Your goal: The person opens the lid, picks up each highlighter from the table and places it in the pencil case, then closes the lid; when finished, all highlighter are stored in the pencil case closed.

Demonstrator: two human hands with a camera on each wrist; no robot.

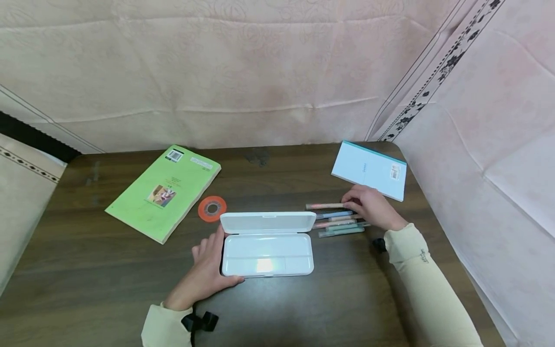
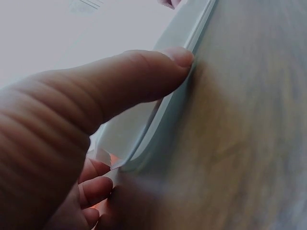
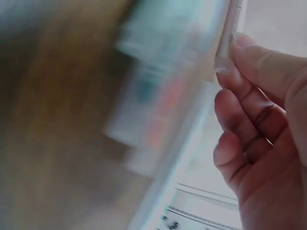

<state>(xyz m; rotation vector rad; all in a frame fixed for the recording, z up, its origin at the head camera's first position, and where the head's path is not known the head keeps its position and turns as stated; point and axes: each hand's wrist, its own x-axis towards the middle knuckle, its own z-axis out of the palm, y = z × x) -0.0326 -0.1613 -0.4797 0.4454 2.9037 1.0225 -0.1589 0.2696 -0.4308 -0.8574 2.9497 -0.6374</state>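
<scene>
Your right hand pinches one pen beside the other pens; left of it, your left hand grips the open case. Picking seems in hand; next probably calls for careful lifting.

A dark brown wooden table with a streaked grain carries everything, a dark smudge marking its surface near the far edge. On its left side a green book lies at a slant, barcode and small picture facing up. Just right of the book, an orange roll of tape lies flat. In the middle sits a white pencil case, its lid raised along the far side. Beside its right end, several pens lie roughly side by side. Behind them, toward the right corner, rests a light blue notebook.
</scene>
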